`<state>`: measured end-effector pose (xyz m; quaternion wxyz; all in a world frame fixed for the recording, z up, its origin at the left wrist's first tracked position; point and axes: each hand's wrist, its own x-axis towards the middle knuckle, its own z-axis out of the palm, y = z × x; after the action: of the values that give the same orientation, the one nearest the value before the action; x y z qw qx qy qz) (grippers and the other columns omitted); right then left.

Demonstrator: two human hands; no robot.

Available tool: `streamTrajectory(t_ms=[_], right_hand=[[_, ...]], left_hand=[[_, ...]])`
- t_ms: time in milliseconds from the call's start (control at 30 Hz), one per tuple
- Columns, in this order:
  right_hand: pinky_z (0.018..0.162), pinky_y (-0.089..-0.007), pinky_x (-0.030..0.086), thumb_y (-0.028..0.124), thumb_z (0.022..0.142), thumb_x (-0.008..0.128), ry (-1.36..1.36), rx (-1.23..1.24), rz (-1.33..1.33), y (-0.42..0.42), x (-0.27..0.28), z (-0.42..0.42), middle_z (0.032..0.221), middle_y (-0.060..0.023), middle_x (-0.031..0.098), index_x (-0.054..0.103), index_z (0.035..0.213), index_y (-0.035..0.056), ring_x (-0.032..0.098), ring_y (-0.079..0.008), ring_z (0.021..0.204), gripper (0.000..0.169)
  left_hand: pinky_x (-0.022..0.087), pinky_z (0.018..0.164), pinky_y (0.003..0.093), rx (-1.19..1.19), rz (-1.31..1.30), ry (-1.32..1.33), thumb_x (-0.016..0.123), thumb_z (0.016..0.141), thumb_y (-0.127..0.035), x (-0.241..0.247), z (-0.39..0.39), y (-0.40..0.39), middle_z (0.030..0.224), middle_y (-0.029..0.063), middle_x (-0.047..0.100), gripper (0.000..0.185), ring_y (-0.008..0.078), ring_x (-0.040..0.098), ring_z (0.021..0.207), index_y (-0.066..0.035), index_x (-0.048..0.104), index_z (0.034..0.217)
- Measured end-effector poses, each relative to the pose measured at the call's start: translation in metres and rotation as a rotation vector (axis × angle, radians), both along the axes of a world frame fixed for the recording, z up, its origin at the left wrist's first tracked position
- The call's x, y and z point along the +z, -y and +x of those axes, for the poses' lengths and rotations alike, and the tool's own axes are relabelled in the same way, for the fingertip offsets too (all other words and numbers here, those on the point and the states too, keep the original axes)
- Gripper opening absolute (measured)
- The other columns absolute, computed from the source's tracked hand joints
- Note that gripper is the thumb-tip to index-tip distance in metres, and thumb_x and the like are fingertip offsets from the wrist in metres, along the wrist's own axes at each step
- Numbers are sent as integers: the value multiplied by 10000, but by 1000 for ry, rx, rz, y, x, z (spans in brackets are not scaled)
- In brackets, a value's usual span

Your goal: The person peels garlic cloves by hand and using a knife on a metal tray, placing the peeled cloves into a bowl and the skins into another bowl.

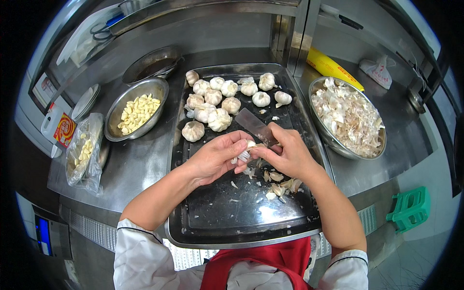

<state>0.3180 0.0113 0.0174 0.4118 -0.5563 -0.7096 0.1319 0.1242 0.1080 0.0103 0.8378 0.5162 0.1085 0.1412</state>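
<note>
Between the fingertips of my left hand [217, 157] is a partly peeled garlic clove [250, 145], with loose skin around it. My right hand [290, 152] grips a knife with a broad rectangular blade [255, 125], which points away to the upper left. The right thumb meets the clove; the knife's handle is hidden in the palm. Both hands are over a dark metal tray [232, 221]. Whole garlic bulbs [214, 97] sit in its far half. Below my right hand lie unpeeled cloves and bits of skin [284, 186].
Left of the tray, a steel bowl [112, 123] holds peeled cloves, beside a plastic-lined bowl [95, 156] with more. A dark pan [139, 65] stands behind. At right are a steel bowl [335, 145] heaped with garlic skins, a yellow roll [333, 67] and a green stool [411, 208].
</note>
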Motion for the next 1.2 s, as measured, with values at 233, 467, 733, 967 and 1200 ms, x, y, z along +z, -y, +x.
streamTrajectory(t_ms=[233,467,733,967,1200], right_hand=[[546,-355,491,247,886,684,-119,11,-1,-1,2,0,699,-167,635,528,869,-7,651,-301,608,299],[554,-386,470,182,900,646,-127,-85,-32,-7,-13,-2,708,-183,637,502,871,-9,637,-339,614,241],[580,-445,451,166,879,646,-63,-128,61,-12,-19,3,688,-199,619,469,890,-12,601,-422,669,252],[573,-449,439,165,884,649,-24,-124,22,-11,-22,6,673,-192,613,447,854,-4,595,-410,646,265],[575,-437,444,159,889,642,-47,-126,-50,-12,-19,6,681,-191,622,456,861,-12,602,-402,649,255]], left_hand=[[463,678,237,13,229,-119,550,995,-225,3,0,6,854,-4,574,223,74,513,731,-15,615,1036],[481,726,242,165,205,-77,566,980,-200,-7,3,-3,938,27,618,186,95,560,780,-31,615,1038],[442,642,260,-323,851,-129,645,881,-80,-5,3,16,819,10,600,64,101,539,704,-32,620,914],[445,833,428,-780,1162,-66,685,797,-85,5,-8,13,1064,104,550,298,332,560,1000,-57,576,1073],[465,775,426,-699,1458,-238,683,796,-86,-10,-11,37,1031,104,529,258,332,564,965,-40,545,1010]])
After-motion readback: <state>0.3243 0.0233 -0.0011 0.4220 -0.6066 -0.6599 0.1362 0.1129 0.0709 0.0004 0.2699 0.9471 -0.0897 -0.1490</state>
